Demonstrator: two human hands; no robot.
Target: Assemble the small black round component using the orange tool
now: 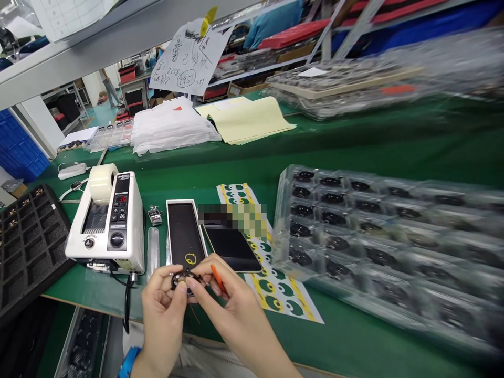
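Pinched between the fingertips of my left hand (165, 304) and my right hand (224, 296) is a small round dark part (180, 276), partly covered by the thumbs. A thin wire or strand hangs below it. An orange stick-like tool (218, 278) is tucked in the fingers of my right hand; its exact kind is unclear. Just beyond the hands lies a shallow white-rimmed box (183, 226) with a dark inside and a yellow ring-shaped piece (190, 258) in it. A dark flat phone-like device (228, 247) rests beside it, on a sheet of yellow adhesive cut-outs (275, 294).
On the left stands a white tape dispenser (108, 220), with a black foam tray (35, 236) beside it. Clear plastic trays (378, 231) of black round parts fill the right side. White sheets (169, 128) and yellow paper (248, 121) lie at the back.
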